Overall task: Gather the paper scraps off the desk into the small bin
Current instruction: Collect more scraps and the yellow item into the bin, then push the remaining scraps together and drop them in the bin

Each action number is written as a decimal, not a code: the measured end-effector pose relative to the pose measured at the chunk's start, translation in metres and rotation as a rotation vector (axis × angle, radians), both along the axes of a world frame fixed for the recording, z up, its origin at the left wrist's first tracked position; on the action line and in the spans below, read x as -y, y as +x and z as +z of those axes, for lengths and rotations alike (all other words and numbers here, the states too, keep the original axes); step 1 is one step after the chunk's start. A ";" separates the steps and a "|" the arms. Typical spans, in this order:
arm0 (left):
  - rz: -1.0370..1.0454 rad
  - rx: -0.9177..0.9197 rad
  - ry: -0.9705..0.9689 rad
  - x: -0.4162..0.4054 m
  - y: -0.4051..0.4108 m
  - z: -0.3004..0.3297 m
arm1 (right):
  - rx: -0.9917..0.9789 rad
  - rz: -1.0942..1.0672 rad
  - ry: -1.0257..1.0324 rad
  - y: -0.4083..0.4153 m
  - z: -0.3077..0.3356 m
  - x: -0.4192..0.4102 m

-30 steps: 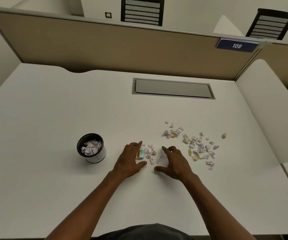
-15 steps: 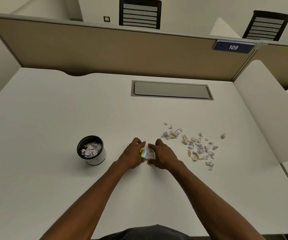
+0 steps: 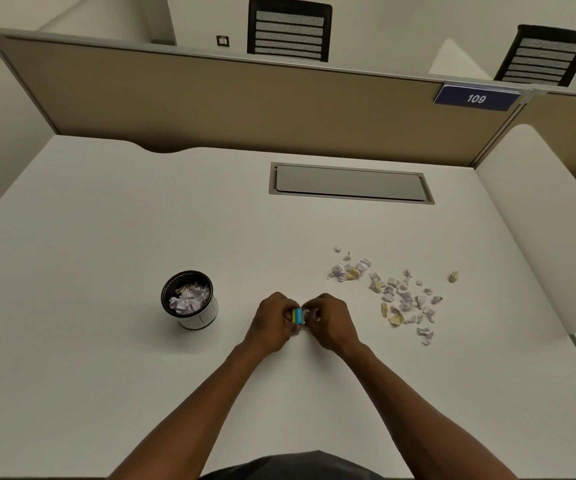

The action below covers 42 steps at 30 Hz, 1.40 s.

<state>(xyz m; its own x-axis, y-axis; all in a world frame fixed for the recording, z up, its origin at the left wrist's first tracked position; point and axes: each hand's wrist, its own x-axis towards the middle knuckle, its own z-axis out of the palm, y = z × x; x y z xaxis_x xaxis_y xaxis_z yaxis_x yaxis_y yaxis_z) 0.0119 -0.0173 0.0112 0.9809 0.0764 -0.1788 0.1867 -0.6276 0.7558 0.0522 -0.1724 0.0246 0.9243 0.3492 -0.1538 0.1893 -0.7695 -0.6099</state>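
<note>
Left hand (image 3: 272, 322) and right hand (image 3: 331, 320) pressed together low on the desk (image 3: 106, 341), fingers curled inward, pinching a small clump of paper scraps (image 3: 311, 313) between them. Also caught in the pinch: a small blue-and-yellow block (image 3: 298, 315), seemingly an eraser, held mostly on the left side. Neither palm visible, so no telling how much paper sits inside the cupped fingers.

To the left, near but clear of the hands: the small bin (image 3: 189, 299), upright, black-rimmed, already partly filled with crumpled pieces. To the right, well apart from the bin: the remaining scatter of scraps (image 3: 397, 296), lavender and tan, with one stray tan bit (image 3: 453, 276) off at the far edge.

Risks from here, as judgement only:
- Light, loose pieces slipping out from under the fingers during the lift, through a two-sided pinch with no support beneath.
- Blue block going into the bin with the paper, if not separated first.
- Narrow bin mouth, so spilling over the rim with both hands releasing at once.
- Bin tipping from a knuckle bump, being small and probably light.
</note>
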 end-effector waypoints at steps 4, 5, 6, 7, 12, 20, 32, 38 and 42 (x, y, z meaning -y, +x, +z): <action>0.106 -0.048 -0.114 -0.005 -0.004 0.001 | -0.185 -0.123 0.144 0.003 -0.002 0.004; 0.131 -0.064 -0.151 -0.007 -0.005 0.002 | -0.255 -0.155 0.212 0.004 -0.001 0.004; 0.150 -0.076 -0.182 -0.009 -0.007 0.004 | -0.316 -0.174 0.286 0.004 0.000 0.004; 0.162 -0.078 -0.204 -0.011 -0.008 0.007 | -0.360 -0.180 0.359 0.005 0.001 0.004; 0.237 -0.008 -0.329 -0.025 -0.012 0.030 | -0.496 -0.139 0.703 0.008 0.021 -0.007; 0.386 0.193 -0.495 -0.063 -0.016 0.085 | -0.600 -0.060 0.945 0.019 0.074 -0.056; 0.574 0.230 -0.453 -0.144 -0.066 0.101 | -0.762 0.094 0.875 0.002 0.094 -0.154; 0.595 0.163 -0.169 -0.158 -0.078 0.092 | -0.247 0.295 0.325 -0.008 0.089 -0.179; 0.553 0.201 -0.113 -0.156 -0.082 0.086 | -0.009 0.505 0.124 -0.012 0.093 -0.181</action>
<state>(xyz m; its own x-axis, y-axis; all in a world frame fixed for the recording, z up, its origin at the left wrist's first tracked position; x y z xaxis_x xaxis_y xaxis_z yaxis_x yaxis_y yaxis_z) -0.0696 0.1382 0.0974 0.8165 0.5765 -0.0308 0.3092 -0.3916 0.8667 0.0407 0.0081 0.1172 0.6350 0.7672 -0.0901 0.5124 -0.5056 -0.6941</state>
